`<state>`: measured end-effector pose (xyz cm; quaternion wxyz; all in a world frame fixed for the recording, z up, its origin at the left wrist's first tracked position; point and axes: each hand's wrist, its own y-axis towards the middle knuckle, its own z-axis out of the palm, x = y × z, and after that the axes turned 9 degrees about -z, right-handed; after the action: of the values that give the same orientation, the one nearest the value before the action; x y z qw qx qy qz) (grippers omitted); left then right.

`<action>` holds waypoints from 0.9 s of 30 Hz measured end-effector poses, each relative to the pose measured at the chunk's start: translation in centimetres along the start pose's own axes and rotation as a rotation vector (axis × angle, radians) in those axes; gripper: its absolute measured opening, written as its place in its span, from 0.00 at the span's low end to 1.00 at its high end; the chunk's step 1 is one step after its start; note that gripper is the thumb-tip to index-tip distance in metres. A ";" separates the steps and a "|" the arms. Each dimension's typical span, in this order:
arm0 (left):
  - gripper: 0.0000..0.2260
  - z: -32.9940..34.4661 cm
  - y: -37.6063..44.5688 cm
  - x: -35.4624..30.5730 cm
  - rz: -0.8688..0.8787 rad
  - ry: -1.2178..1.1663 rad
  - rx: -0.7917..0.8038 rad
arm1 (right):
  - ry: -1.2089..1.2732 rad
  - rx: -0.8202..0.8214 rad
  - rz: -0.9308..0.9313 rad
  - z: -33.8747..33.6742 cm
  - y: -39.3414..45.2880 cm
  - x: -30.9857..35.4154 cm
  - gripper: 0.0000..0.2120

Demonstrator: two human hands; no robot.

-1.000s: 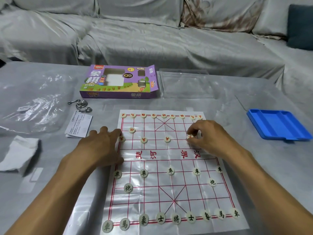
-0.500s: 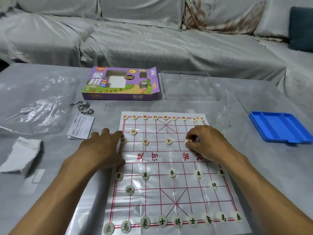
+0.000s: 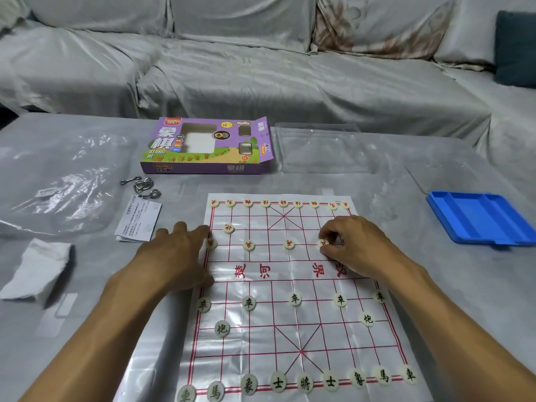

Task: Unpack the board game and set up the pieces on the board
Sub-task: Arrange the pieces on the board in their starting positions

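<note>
Near the middle of the bench, on the board (image 3: 290, 285), I am setting out the red pieces in the far half. My right hand (image 3: 356, 245) pinches a red soldier (image 3: 323, 243) between thumb and fingertips, on or just above its crossing toward the board's right edge. My left hand (image 3: 179, 253) lies flat with fingers spread, pressing on the board's left edge beside another soldier (image 3: 211, 243). The black side nearest me looks complete, and the far back row is filled. I judge the task nearly done: this soldier needs centring on its crossing, then, as far as I can see, a soldier for the right edge and a right cannon are missing. The box (image 3: 207, 149) and clear tray (image 3: 319, 147) lie toward the far edge.
</note>
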<state>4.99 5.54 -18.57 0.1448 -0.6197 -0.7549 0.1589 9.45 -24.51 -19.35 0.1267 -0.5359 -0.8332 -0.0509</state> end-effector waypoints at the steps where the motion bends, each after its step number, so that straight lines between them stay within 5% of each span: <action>1: 0.40 0.0 0.0 0.0 0.000 -0.001 0.002 | 0.003 -0.002 0.001 0.0 0.0 0.0 0.12; 12: 0.40 0.1 0.2 0.2 0.001 0.003 0.008 | 0.025 -0.006 0.009 -0.2 0.1 -0.4 0.12; 18: 0.40 0.1 0.1 0.1 0.004 0.000 0.008 | 0.048 -0.255 0.194 -1.9 -0.2 -3.6 0.11; 27: 0.40 0.1 0.3 0.0 -0.006 0.006 0.006 | -0.005 -0.182 0.097 0.1 0.6 -3.5 0.12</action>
<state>5.16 5.60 -18.78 0.1494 -0.6176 -0.7557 0.1586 11.31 -27.29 -20.42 0.0778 -0.5852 -0.7983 -0.1191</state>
